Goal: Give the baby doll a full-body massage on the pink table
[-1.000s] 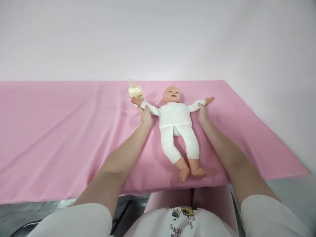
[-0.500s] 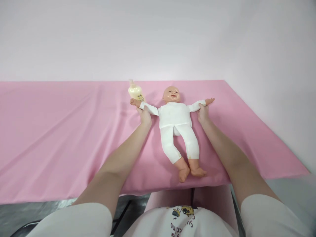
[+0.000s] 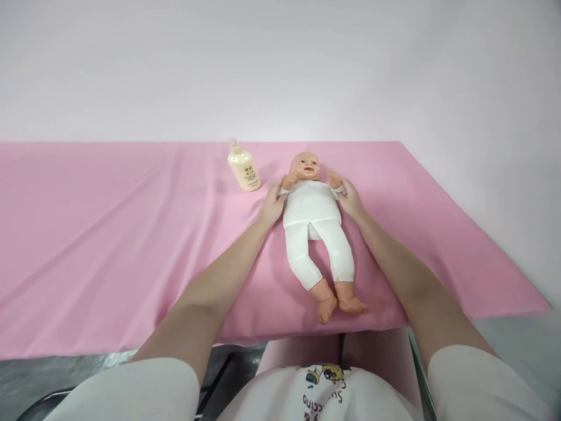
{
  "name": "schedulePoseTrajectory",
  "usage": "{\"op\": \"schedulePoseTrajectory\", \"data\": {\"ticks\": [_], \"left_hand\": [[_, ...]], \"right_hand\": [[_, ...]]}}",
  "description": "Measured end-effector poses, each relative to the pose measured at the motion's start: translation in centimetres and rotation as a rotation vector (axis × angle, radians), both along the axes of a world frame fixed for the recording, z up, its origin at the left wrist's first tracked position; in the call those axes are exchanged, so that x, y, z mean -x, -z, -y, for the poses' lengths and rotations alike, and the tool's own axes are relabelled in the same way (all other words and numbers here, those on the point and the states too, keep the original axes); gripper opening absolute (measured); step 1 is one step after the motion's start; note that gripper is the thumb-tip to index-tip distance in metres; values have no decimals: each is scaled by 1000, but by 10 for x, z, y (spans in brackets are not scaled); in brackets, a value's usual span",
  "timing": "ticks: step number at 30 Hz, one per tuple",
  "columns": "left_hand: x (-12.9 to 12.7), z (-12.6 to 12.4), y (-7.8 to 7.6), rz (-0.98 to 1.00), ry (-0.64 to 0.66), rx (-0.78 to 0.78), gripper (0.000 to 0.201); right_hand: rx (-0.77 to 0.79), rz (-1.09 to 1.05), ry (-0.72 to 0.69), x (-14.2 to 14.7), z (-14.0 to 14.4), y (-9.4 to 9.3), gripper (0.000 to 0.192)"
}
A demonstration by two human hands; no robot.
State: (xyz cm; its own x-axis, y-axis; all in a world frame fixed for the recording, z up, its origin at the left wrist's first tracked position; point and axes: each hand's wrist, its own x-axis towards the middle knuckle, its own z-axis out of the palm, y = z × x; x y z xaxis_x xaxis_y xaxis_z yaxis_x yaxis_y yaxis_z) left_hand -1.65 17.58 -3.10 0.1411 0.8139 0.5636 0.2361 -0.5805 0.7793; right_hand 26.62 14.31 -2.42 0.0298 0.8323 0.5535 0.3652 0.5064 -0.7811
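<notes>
Baby doll (image 3: 312, 216) lies face-up mid-table on the pink sheet (image 3: 109, 234). Left hand (image 3: 272, 206) and right hand (image 3: 349, 200) each grasp a doll arm, folded in. Lotion bottle (image 3: 243, 168) stands at the doll's 10 o'clock.

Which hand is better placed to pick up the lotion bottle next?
Left, probably. The left hand holds the doll by the arm on the bottle's side. The lotion bottle stands just beyond it. The right hand would have to cross over the doll.
</notes>
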Motion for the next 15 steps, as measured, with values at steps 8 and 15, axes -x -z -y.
{"op": "schedulePoseTrajectory", "data": {"ticks": [8, 15], "left_hand": [[-4, 10, -14, -177, 77, -115, 56], [-3, 11, -9, -9, -35, -20, 47]], "right_hand": [[-92, 238, -36, 4, 1, 1, 61], [-30, 71, -3, 4, -1, 5, 54]]}}
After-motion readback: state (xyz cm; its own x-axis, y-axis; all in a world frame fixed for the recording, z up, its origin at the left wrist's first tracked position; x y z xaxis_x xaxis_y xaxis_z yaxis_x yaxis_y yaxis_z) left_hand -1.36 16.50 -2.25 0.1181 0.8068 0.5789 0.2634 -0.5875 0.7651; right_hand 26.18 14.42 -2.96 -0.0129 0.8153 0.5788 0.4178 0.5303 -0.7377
